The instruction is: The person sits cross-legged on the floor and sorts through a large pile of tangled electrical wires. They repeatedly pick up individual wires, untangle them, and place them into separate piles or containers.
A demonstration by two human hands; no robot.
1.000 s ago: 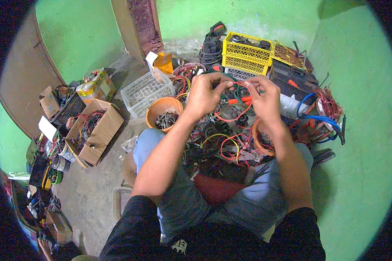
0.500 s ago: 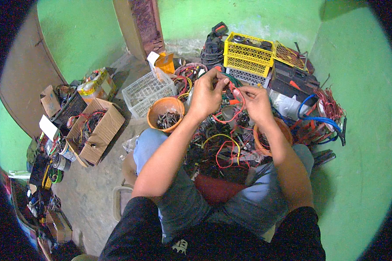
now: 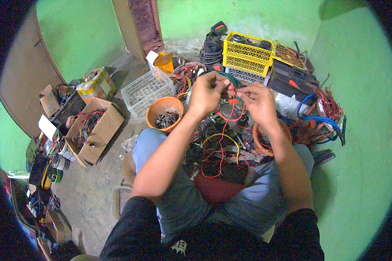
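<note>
Head view: right hand grip pinched on red wire; left hand fingertips alongside, clamped or not, cannot tell. Wire hangs toward six o'clock over cable pile; best worked with short pinches, slack unsnagged.

So the room's basically all mint green: there's a left wall, a back wall with the paint worn to a pale, grubby patch low down, and a right wall meeting it in a corner. Far left is a plain brown door-like panel, and a tan upright frame stands beside some blotchy reddish-brown surface. Floor's bare grey, kinda stained, and the light's soft-ish, with a shadow low on the right.
</note>
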